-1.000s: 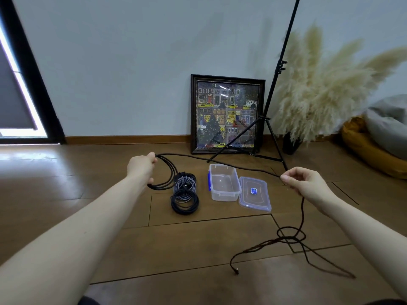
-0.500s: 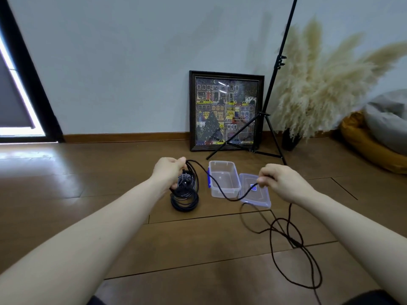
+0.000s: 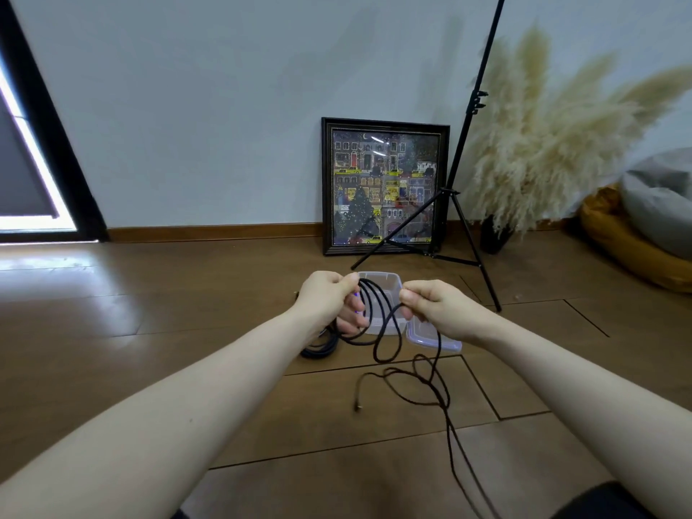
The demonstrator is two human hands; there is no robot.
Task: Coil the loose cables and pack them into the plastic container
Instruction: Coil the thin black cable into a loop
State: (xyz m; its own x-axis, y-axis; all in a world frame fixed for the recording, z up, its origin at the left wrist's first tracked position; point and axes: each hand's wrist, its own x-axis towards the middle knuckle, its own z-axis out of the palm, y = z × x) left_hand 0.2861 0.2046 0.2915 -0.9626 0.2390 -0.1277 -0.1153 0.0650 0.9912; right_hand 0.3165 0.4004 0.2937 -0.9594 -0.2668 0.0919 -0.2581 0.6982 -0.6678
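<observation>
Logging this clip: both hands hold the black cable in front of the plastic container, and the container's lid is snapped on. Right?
Not quite. In the head view the plastic container is open; its lid lies on the floor beside it. The rest holds: left hand and right hand both grip the black cable.

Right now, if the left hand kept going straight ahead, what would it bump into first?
Most likely the clear plastic container, which sits just beyond the left hand holding the black cable loops. Depth is hard to judge from this single view.

hands: 2 (image 3: 329, 297) (image 3: 430, 307) | cables: 2 (image 3: 385, 331) (image 3: 318, 350) | container: 1 (image 3: 389, 279) | lid: 1 (image 3: 423, 339)
</observation>
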